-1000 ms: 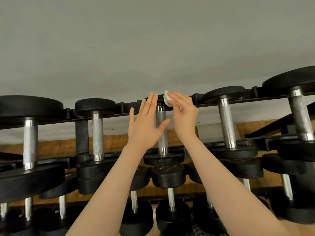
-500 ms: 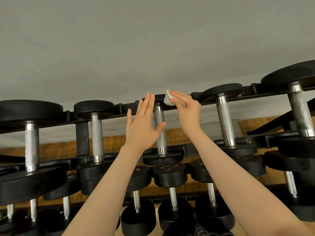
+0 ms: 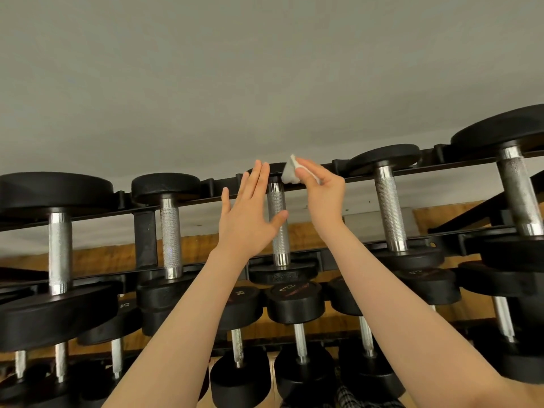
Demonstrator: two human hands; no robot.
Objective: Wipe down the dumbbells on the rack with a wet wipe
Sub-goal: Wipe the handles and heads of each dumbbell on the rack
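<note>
In the head view, the right hand [image 3: 322, 191] pinched a folded white wet wipe [image 3: 290, 173] between thumb and fingertips, holding it at the far head of the centre dumbbell [image 3: 278, 228], just at 12 o'clock of that dumbbell's knurled handle. Compared with a second ago, the wipe had lifted a little off the handle's top toward the rear rail of the rack [image 3: 412, 170], and the left hand [image 3: 250, 214] had drawn slightly away to 9 o'clock of the handle, fingers straight and spread, thumb near the steel but seemingly not gripping it. That suggested the wiping of this dumbbell's far end was in progress or being finished, with its handle and near head probably still to do. The handles were bright, cross-hatched steel cylinders with smooth polished collars; the heads were matte black discs, rubbery or coated in look. The neighbouring dumbbell [image 3: 391, 207] at 3 o'clock and another dumbbell [image 3: 169, 228] at 9 o'clock lay untouched. The wipe looked soft, crumpled and thin.
</note>
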